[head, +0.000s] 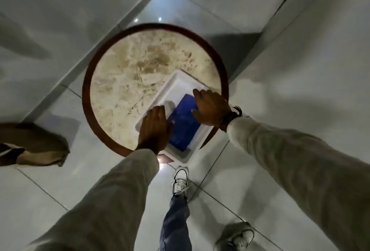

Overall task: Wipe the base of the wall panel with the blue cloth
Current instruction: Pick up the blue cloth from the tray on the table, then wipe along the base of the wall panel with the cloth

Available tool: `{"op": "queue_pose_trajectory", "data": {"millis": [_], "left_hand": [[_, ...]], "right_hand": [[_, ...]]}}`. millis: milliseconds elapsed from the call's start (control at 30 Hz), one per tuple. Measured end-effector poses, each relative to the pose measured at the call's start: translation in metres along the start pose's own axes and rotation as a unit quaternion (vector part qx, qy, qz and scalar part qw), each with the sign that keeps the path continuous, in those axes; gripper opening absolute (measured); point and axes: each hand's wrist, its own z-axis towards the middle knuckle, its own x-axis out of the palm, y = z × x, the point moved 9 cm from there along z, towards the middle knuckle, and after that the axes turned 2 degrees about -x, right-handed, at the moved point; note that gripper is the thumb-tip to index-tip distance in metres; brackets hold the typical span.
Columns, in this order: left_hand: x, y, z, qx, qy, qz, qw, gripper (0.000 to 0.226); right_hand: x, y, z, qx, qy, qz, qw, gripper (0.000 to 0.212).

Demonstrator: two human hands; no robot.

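I am looking straight down at a round stone-topped table [128, 74] with a dark wooden rim, and the blue cloth [183, 124] lies folded flat in a white tray [174, 84] that sits at the near edge of the table, overhanging the rim toward me. My left hand [155, 128] rests palm-down on the tray's left side with its fingertips at the cloth's left edge, flat and not clenched on anything that I can see. My right hand [211, 107] is spread over the cloth's far right corner, fingers extended and pressing or about to pinch; I cannot tell whether it has actually gathered any fabric. I judge the cloth to be light, soft and limp, so it will sag and unfold once lifted; taking it at that far corner or bunching the middle should work, with the left hand steadying the light tray so it does not tip off the rim. The wall panel's base [112, 30] appears to run along the tiled floor [60, 190] behind the table, well apart from the cloth.
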Motion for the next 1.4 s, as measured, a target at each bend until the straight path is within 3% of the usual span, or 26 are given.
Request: {"op": "queue_pose_trajectory", "data": {"millis": [200,333,500,633,833,967,1067,1133,1167,1267,1300,1400], "left_hand": [[0.072,0.025,0.026,-0.064,0.089,0.000,0.994,0.051],[0.087,0.023,0.039,-0.095,0.106,-0.038,0.989,0.042],[0.080,0.027,0.041,-0.170,0.114,-0.176,0.963,0.026],[0.042,0.009,0.028,-0.190,0.094,-0.279,0.937,0.024],[-0.010,-0.121,0.016,-0.098,0.102,-0.331,0.933,0.026],[0.008,-0.245,0.000,-0.034,0.159,-0.307,0.938,0.032],[0.045,-0.326,-0.022,-0.012,0.201,-0.306,0.930,0.025],[0.080,-0.378,-0.042,0.003,0.259,-0.316,0.913,0.023],[0.099,-0.403,-0.052,0.024,0.284,-0.304,0.909,0.026],[0.155,-0.466,-0.076,0.096,0.356,-0.231,0.901,0.031],[0.178,-0.484,-0.082,0.127,0.376,-0.196,0.897,0.031],[0.235,-0.521,-0.078,0.304,0.334,-0.014,0.892,0.034]], "right_hand": [[0.081,-0.007,0.036,0.105,0.076,0.060,0.990,0.082],[0.091,-0.018,0.049,0.156,0.067,0.126,0.977,0.073],[0.081,-0.028,0.041,0.183,0.050,0.367,0.911,0.027],[0.041,-0.047,-0.006,0.206,-0.021,0.486,0.849,0.036],[-0.006,-0.106,-0.126,0.238,-0.092,0.499,0.828,0.028],[-0.008,-0.154,-0.215,0.273,-0.073,0.514,0.810,0.049],[0.009,-0.190,-0.275,0.289,-0.051,0.548,0.784,0.069],[0.029,-0.221,-0.322,0.334,-0.076,0.562,0.753,0.081],[0.041,-0.238,-0.346,0.367,-0.107,0.567,0.730,0.076],[0.088,-0.282,-0.416,0.485,-0.215,0.567,0.630,0.033],[0.110,-0.294,-0.436,0.513,-0.243,0.574,0.590,0.028],[0.192,-0.313,-0.467,0.568,-0.279,0.599,0.492,0.029]]}}
